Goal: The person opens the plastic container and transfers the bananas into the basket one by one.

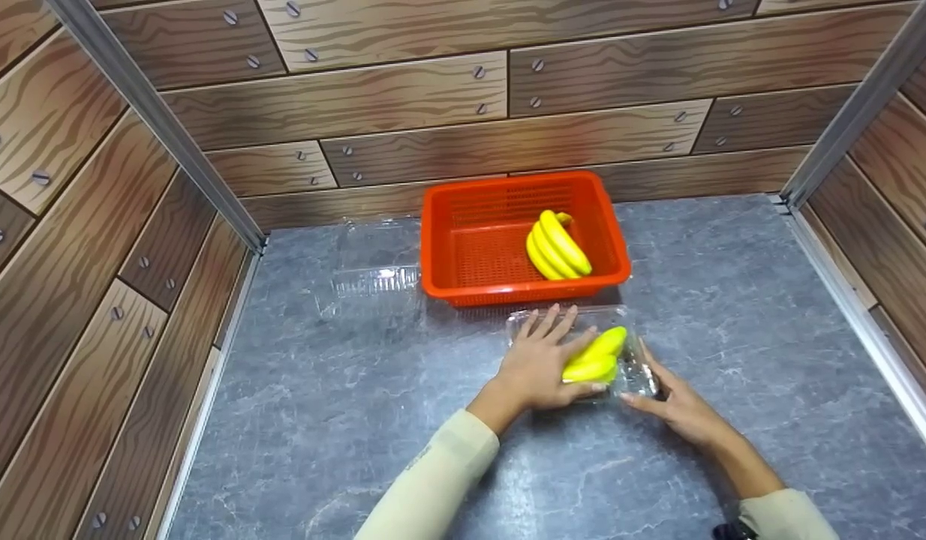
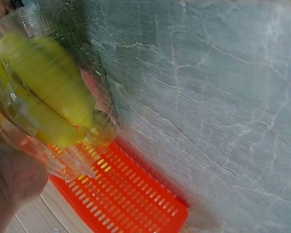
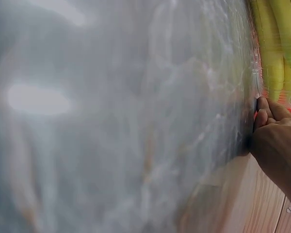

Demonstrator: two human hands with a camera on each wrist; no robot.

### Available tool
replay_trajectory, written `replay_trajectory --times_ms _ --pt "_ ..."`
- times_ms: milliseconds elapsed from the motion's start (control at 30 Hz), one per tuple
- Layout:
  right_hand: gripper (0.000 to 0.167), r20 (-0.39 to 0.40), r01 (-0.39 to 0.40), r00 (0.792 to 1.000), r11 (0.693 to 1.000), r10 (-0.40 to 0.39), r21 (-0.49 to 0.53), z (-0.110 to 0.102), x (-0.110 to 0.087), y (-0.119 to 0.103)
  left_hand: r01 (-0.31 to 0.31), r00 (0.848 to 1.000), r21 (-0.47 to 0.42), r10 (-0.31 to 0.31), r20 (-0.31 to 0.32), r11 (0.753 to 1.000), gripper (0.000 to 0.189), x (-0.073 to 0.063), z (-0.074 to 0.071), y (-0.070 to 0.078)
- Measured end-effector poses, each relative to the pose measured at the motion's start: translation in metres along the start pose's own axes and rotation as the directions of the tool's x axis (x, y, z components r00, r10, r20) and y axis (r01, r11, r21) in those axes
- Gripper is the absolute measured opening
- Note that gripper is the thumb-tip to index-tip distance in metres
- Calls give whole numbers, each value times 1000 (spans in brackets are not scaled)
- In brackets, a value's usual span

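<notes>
A bunch of yellow bananas [image 1: 594,360] lies inside a clear plastic clamshell container [image 1: 635,371] in front of the red basket. My left hand [image 1: 542,364] rests on top of the container with its fingers spread and straight, covering part of the bananas. At the container's right end, my right hand [image 1: 680,409] holds the side between thumb and fingers. Through the plastic, the bananas [image 2: 48,87] show in the left wrist view. In the right wrist view, the curled fingers of my right hand [image 3: 276,121] touch the container beside the bananas [image 3: 276,48].
The red plastic basket [image 1: 433,247], perforated, stands against the back wall with another banana bunch [image 1: 557,247] inside at its right. Left of it sits another clear plastic container [image 1: 377,255]. Wood-patterned panels [image 1: 403,97] enclose the grey marbled table [image 1: 320,420] at the back and sides.
</notes>
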State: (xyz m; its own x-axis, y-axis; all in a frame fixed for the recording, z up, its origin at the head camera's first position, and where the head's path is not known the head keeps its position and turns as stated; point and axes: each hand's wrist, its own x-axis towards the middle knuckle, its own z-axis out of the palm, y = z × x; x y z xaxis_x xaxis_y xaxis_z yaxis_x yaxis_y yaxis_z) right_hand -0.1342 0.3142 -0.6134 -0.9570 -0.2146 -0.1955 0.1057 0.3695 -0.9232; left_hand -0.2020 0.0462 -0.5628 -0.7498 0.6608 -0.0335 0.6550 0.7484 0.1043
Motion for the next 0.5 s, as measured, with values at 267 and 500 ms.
replay_trajectory --times_ms 267,500 --pt "93 5 -2 1000 1000 2 17 0 0 -1 -2 1000 -4 2 9 1000 86 0 -2 1" --pt "93 -4 -3 1000 999 4 34 0 -1 -3 -1 1000 23 0 27 1000 81 0 -3 2"
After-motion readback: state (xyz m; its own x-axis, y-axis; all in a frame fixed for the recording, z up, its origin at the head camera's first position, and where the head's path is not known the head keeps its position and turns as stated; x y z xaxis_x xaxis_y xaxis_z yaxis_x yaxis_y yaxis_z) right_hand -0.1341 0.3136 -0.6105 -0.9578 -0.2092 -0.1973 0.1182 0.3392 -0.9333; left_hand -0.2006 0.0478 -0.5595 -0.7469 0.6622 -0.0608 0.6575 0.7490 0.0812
